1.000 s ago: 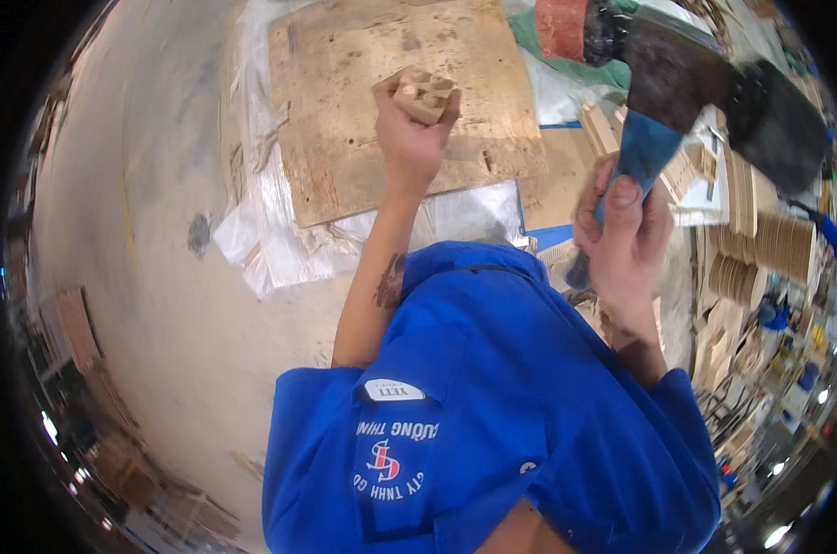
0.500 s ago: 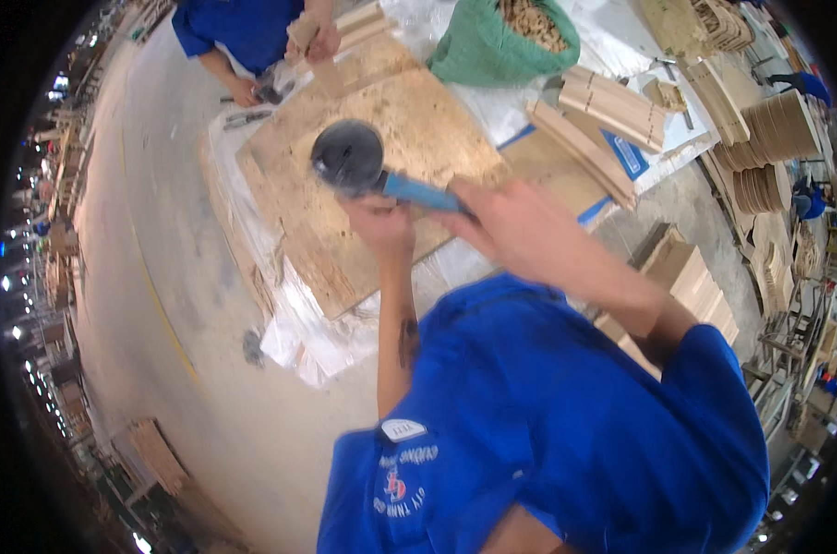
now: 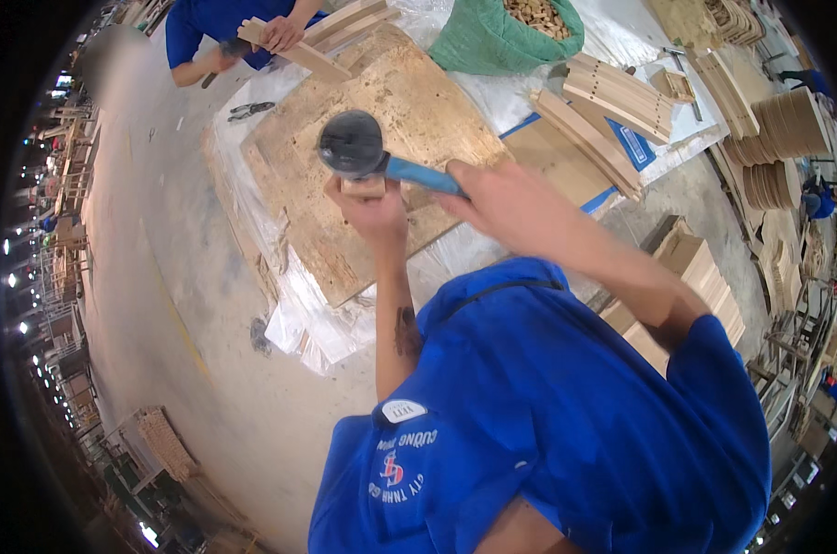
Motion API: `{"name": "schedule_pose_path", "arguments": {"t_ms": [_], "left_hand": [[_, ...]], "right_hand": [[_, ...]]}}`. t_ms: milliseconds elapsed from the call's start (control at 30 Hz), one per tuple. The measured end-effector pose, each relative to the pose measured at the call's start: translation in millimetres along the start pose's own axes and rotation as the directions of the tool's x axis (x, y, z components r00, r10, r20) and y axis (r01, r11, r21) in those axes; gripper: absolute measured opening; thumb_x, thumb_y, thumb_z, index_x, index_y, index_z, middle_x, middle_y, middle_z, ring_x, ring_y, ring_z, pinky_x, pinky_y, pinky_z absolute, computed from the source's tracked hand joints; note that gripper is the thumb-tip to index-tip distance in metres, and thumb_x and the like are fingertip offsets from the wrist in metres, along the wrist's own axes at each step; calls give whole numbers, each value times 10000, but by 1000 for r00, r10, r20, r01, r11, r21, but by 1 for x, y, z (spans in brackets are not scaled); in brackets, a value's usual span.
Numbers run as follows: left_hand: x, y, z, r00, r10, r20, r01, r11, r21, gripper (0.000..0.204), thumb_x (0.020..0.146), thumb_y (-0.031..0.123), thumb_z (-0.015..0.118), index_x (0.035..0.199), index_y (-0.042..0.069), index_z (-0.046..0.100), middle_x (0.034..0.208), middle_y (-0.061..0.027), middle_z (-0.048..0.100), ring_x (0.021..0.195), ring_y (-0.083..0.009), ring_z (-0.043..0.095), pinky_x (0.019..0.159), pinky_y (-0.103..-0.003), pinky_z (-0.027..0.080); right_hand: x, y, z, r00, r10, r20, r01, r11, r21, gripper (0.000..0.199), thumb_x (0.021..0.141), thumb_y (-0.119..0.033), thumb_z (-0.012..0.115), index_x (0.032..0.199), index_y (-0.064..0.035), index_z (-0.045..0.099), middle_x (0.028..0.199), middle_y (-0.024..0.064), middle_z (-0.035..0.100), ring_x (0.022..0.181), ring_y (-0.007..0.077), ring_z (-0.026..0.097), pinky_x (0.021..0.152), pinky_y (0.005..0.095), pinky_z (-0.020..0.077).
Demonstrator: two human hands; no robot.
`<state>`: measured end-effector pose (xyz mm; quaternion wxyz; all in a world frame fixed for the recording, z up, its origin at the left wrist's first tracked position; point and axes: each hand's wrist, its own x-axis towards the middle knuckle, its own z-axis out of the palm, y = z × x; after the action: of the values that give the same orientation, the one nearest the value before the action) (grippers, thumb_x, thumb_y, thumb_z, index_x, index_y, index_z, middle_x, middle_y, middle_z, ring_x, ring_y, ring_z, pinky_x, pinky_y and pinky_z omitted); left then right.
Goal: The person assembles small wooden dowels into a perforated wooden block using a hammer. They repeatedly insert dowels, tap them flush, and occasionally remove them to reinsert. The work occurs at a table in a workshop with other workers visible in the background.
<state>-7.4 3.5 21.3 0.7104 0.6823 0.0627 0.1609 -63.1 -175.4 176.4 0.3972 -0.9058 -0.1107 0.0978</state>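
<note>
My right hand (image 3: 497,196) is closed round the blue handle of a rubber mallet (image 3: 350,144) with a round black head. Fingers of my left hand (image 3: 374,217) wrap round a light wooden piece (image 3: 363,187), held upright over the board. The mallet head hangs right over the upper end of that piece and hides part of it; whether they touch I cannot tell. Beneath both hands lies a worn plywood board (image 3: 437,129).
Across the board, a co-worker's hands hold a wooden rail (image 3: 298,54) and a hammer (image 3: 232,48). Pliers (image 3: 250,111) lie at the left edge. A green sack (image 3: 478,42) of small wood pieces stands behind. Drilled wooden rails (image 3: 617,97) are stacked to the right.
The mallet head has shifted slightly up and right, and the wooden piece in my left hand now shows below it. The co-worker's rail has swung outward over the board.
</note>
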Motion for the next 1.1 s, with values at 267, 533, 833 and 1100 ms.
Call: {"name": "schedule_pose_path", "arguments": {"t_ms": [267,533,833,1100], "left_hand": [[46,-9,-17,938,335,-83,-321,935,149,639,794,-15,818,1268,-17,389,1157,-135,586,1040,-196,624,947,-352,520],[41,-30,-39,988,98,-118,-89,993,77,645,845,6,794,1355,-12,399,1201,-154,594,1065,-213,617,980,-353,501],[54,-59,-37,996,-82,45,55,903,426,743,944,244,738,1460,-68,303,1369,-255,543,1242,-327,565,1025,-405,469],[152,-76,-77,860,-494,-126,369,432,823,793,835,377,803,1322,-126,432,1247,-340,591,1104,-410,645,906,-463,595]], "right_hand": [[39,5,14,990,-132,-46,133,991,14,287,988,-321,621,1019,-37,597,662,196,605,627,412,634,579,476,487],[-4,90,65,957,287,-38,-282,954,106,349,962,-388,622,1004,-42,617,724,219,647,720,435,654,666,526,497],[-45,270,128,657,666,-353,-635,741,217,401,932,-326,630,1202,-29,623,940,241,708,870,448,680,807,534,524],[-56,340,127,560,611,-560,-683,723,105,359,897,-194,643,1225,-50,635,1181,205,639,1112,404,598,933,484,514]]}}
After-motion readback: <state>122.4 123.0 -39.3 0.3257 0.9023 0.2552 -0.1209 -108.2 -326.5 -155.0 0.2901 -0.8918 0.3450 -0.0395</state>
